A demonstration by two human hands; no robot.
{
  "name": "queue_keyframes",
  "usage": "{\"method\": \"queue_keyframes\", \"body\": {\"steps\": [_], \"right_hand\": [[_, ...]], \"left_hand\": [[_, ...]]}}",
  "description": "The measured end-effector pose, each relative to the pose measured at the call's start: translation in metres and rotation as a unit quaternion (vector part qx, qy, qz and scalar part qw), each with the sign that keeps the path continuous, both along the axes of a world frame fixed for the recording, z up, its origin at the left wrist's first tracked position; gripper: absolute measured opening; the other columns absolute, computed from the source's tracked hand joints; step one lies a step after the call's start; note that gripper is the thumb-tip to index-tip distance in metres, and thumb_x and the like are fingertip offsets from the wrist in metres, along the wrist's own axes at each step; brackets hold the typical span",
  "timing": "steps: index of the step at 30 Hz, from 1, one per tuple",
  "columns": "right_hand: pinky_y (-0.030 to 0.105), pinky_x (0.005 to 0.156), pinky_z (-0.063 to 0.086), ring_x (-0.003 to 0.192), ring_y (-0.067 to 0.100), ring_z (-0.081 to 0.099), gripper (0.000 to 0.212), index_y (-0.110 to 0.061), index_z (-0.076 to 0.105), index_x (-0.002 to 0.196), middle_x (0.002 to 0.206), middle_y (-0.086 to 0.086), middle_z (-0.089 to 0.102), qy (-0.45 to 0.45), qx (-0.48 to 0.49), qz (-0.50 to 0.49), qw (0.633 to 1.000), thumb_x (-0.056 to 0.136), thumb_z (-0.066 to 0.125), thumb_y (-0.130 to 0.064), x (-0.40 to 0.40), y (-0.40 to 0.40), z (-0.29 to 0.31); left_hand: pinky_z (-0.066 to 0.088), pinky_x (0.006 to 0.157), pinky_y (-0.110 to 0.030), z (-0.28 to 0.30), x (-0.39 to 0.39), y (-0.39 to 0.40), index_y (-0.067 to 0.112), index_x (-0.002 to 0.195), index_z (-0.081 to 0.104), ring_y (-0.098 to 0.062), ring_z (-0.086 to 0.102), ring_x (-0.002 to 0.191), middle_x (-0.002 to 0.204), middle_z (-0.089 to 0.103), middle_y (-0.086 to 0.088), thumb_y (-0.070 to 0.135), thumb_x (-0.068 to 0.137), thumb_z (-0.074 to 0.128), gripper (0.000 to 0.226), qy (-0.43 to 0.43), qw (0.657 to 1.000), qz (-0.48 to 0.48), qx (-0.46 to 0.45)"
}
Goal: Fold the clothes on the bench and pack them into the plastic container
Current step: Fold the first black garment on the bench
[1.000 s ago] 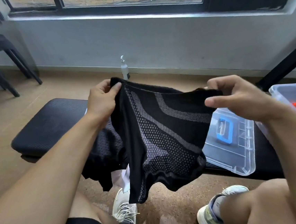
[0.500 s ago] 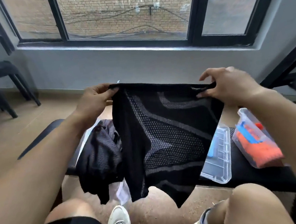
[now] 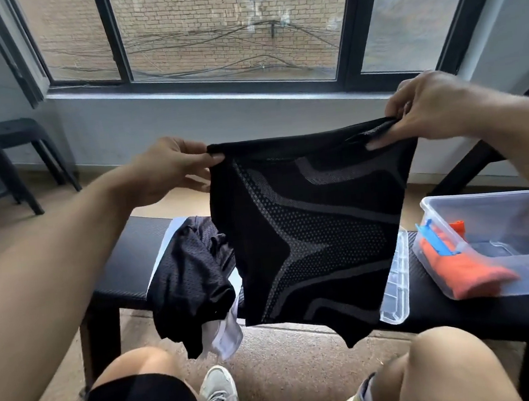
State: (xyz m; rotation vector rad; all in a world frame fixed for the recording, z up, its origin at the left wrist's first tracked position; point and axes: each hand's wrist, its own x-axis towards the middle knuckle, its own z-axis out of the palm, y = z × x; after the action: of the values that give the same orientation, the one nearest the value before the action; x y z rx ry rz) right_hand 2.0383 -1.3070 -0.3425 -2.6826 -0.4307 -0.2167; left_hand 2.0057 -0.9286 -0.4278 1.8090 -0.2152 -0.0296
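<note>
Shorts (image 3: 311, 228) now lifted and stretched flat, waistband pinched by both hands (image 3: 169, 167) (image 3: 425, 107); ready to fold.

Container (image 3: 516, 208) mouth open; held shorts (image 3: 308, 228) screen bench (image 3: 127, 262) middle.

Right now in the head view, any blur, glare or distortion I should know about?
Head view: wide-angle bending, the window frame leans and bows toward the edges; daylight from the window backlights the scene, no hard glare; the shorts are sharp, mesh pattern readable; slight softness on the right hand and the container near the edge; left hand is clear.
</note>
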Motion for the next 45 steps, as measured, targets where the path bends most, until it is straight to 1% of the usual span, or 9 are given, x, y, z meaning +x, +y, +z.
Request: {"method": "queue_keyframes", "body": {"steps": [4, 10, 13, 17, 22, 31, 37, 41, 45], "right_hand": [[0.027, 0.055, 0.035, 0.057, 0.015, 0.045, 0.042, -0.012, 0.063, 0.067, 0.054, -0.005, 0.053, 0.075, 0.021, -0.003, 0.997, 0.065, 0.089, -0.046, 0.013, 0.0, 0.0], [0.026, 0.044, 0.05, 0.061, 0.018, 0.055, 0.028, -0.012, 0.058, 0.078, 0.083, 0.008, 0.066, 0.104, 0.029, -0.025, 0.994, 0.076, 0.086, -0.009, 0.071, 0.009, -0.041], [0.026, 0.042, 0.056, 0.069, 0.027, 0.065, 0.028, -0.013, 0.057, 0.081, 0.091, 0.014, 0.06, 0.091, 0.184, -0.071, 0.976, 0.08, 0.078, 0.006, 0.106, 0.018, -0.064], [0.017, 0.051, 0.056, 0.069, 0.021, 0.059, 0.032, -0.014, 0.052, 0.081, 0.085, 0.012, 0.055, 0.062, 0.353, -0.058, 0.932, 0.083, 0.072, 0.011, 0.137, 0.031, -0.081], [0.012, 0.04, 0.041, 0.056, 0.012, 0.049, 0.025, -0.013, 0.059, 0.08, 0.072, 0.006, 0.056, 0.004, 0.314, -0.074, 0.947, 0.081, 0.074, 0.006, 0.138, 0.028, -0.124], [0.027, 0.067, 0.048, 0.064, 0.011, 0.058, 0.022, -0.025, 0.063, 0.073, 0.072, -0.003, 0.069, 0.007, 0.227, 0.005, 0.974, 0.074, 0.082, -0.012, 0.069, 0.009, -0.204], [0.023, 0.065, 0.045, 0.067, 0.012, 0.059, 0.024, -0.02, 0.062, 0.071, 0.069, -0.005, 0.066, 0.046, 0.124, 0.12, 0.984, 0.075, 0.086, -0.017, 0.009, -0.002, -0.221], [0.041, 0.068, 0.05, 0.066, 0.017, 0.057, 0.034, -0.03, 0.054, 0.066, 0.066, -0.008, 0.061, 0.057, 0.053, 0.14, 0.987, 0.072, 0.087, -0.036, -0.004, -0.007, -0.241], [0.036, 0.07, 0.049, 0.075, 0.008, 0.053, 0.038, -0.033, 0.05, 0.066, 0.071, -0.013, 0.056, 0.064, -0.122, 0.196, 0.971, 0.07, 0.083, -0.049, -0.01, -0.007, -0.246]], "left_hand": [[0.058, 0.059, -0.022, 0.003, 0.01, -0.001, 0.014, 0.093, 0.079, -0.008, 0.068, 0.07, 0.086, 0.077, -0.002, 0.028, 0.077, 0.077, 0.021, 0.0, 0.999, 0.024, 0.034], [0.039, 0.038, -0.014, -0.016, 0.056, -0.011, 0.008, 0.104, 0.072, -0.009, 0.053, 0.05, 0.071, 0.063, -0.007, 0.022, 0.09, 0.074, 0.02, 0.024, 0.972, 0.171, 0.16], [0.046, 0.037, -0.017, -0.021, 0.082, -0.018, 0.002, 0.11, 0.065, -0.011, 0.062, 0.039, 0.061, 0.067, -0.008, 0.017, 0.096, 0.067, 0.02, 0.065, 0.973, 0.2, 0.095], [0.057, 0.053, -0.026, -0.024, 0.114, -0.02, 0.001, 0.105, 0.068, -0.021, 0.066, 0.059, 0.09, 0.072, -0.017, 0.013, 0.095, 0.068, 0.016, 0.034, 0.967, 0.253, -0.008], [0.057, 0.078, -0.034, -0.064, 0.121, -0.025, -0.003, 0.108, 0.069, -0.023, 0.064, 0.074, 0.091, 0.069, -0.015, 0.011, 0.092, 0.071, 0.021, 0.028, 0.967, 0.249, -0.042], [0.059, 0.062, -0.018, -0.149, 0.06, -0.013, 0.01, 0.091, 0.067, -0.008, 0.071, 0.063, 0.09, 0.07, -0.012, 0.004, 0.096, 0.063, 0.008, 0.11, 0.975, 0.188, -0.033], [0.055, 0.097, -0.039, -0.157, 0.014, 0.002, 0.011, 0.099, 0.07, -0.025, 0.074, 0.098, 0.103, 0.077, -0.015, 0.02, 0.091, 0.072, 0.012, 0.219, 0.969, 0.112, 0.026], [0.057, 0.081, -0.036, -0.158, 0.0, 0.001, 0.008, 0.1, 0.069, -0.031, 0.076, 0.094, 0.096, 0.077, -0.014, 0.048, 0.083, 0.074, 0.044, 0.302, 0.946, 0.108, 0.04], [0.054, 0.06, -0.026, -0.169, -0.001, -0.002, 0.01, 0.09, 0.067, -0.031, 0.077, 0.088, 0.092, 0.078, -0.01, 0.026, 0.089, 0.075, 0.018, 0.302, 0.94, 0.106, 0.123]]}}
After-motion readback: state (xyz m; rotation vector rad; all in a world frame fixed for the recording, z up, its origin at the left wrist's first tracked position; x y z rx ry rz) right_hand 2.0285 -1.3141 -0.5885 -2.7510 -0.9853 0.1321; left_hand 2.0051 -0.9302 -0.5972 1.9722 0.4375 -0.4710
